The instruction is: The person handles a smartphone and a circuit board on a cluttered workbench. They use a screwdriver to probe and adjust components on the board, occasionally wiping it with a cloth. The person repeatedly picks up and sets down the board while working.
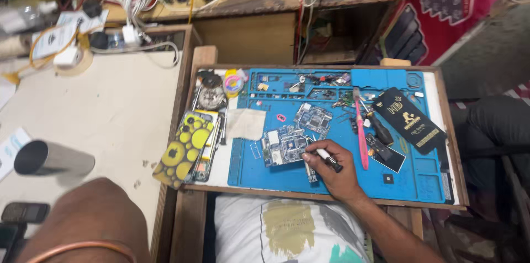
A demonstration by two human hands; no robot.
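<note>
From my remote seat, the biggest thing I see is the pale worktable [110, 108] on the left, with a tangle of white cables and chargers [130, 31] at its far edge. Right of it sits a wooden tray [450, 147] lined with a blue repair mat [425, 180]. My left forearm [83, 219] fills the lower left corner, a copper bangle on it; the left hand itself is out of view, so I cannot tell what its fingers do. Just beyond the forearm a shiny metal tube [49, 158] points left over the table.

On the mat's left edge lies a yellow spotted phone case [182, 155] on top of other phone parts, with a white cloth [245, 124] beside it. A black flat packet [408, 119] lies tilted at the right, and a pink-handled brush [361, 136] lies just left of it.

My right hand [337, 172] rests on the mat's near middle, its fingers closed around a small black-and-white tool [328, 158], whose tip touches the circuit board [284, 146] just left of the hand. A second board [313, 118] lies just behind it.
</note>
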